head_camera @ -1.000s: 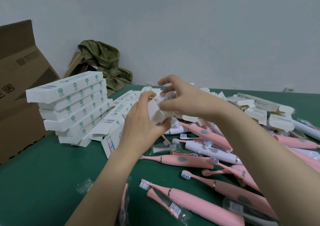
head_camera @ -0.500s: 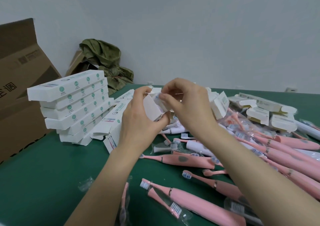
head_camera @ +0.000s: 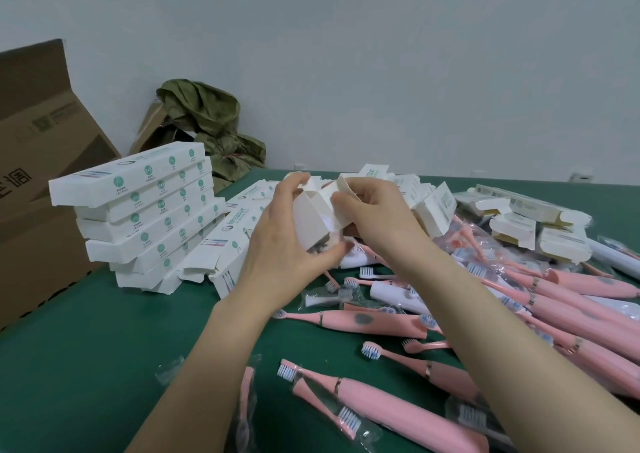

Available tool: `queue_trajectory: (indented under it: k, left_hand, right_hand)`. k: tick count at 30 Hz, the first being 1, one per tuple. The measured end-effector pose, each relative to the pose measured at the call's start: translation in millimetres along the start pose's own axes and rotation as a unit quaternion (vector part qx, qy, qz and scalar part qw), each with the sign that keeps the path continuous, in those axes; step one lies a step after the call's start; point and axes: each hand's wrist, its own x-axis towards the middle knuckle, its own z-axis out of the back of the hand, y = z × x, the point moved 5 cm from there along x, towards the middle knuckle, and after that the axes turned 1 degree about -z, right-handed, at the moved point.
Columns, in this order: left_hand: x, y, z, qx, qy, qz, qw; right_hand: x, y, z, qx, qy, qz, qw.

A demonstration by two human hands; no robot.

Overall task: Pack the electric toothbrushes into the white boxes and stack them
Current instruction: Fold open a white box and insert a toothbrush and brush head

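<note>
lying loose nearest on the green table (head_camera: 86, 366) are pink toothbrushes (head_camera: 388, 407), beyond them the left hand (head_camera: 277, 251) curls round a white box (head_camera: 311, 220) held in the air while the right hand (head_camera: 377, 217) pinches its end flap, more upright than half a second ago, contents unseen, with closed boxes (head_camera: 138, 210) stacked far left

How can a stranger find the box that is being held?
On the green table, look right of the tall stack of white boxes, above the pink toothbrushes. There the left hand grips one white box and the right hand pinches its flap. Only this box is off the table, its end open.
</note>
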Motion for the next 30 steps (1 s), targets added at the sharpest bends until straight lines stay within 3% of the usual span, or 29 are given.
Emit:
queue_trajectory:
  k: [3, 8, 13, 16, 19, 22, 26, 30]
  left_hand:
    - [-0.3, 2.7, -7.2, 0.010, 0.053, 0.006, 0.999]
    - [0.0, -2.6, -6.9, 0.028, -0.006, -0.073, 0.997]
    - [-0.9, -13.2, -4.4, -0.003, -0.092, -0.045, 0.995]
    - [-1.1, -19.0, -2.6, -0.013, -0.123, -0.033, 0.992]
    - [-0.2, -12.3, -5.9, -0.015, -0.036, -0.001, 0.999]
    - [3.3, 4.9, -3.0, 0.095, 0.032, 0.020, 0.995]
    - [7.0, 18.3, -3.1, 0.130, 0.069, 0.040, 0.988]
    - [7.0, 17.1, -2.8, 0.104, 0.034, 0.036, 0.993]
  right_hand:
    - [-3.8, -1.2, 3.1, -0.011, -0.031, 0.008, 0.999]
    - [-5.4, -1.2, -0.4, 0.025, -0.033, 0.033, 0.999]
    - [-17.3, 0.5, -16.6, 0.116, -0.022, 0.051, 0.992]
    - [-18.5, -1.1, -28.3, 0.110, -0.027, 0.055, 0.992]
    - [-15.8, -5.6, -26.6, 0.074, -0.058, 0.055, 0.994]
    - [-12.8, -15.5, -15.9, 0.047, -0.114, 0.045, 0.991]
    - [-7.7, -25.1, -9.7, 0.007, -0.131, 0.042, 0.990]
    - [-10.5, -23.2, -6.9, -0.014, -0.126, 0.081, 0.989]
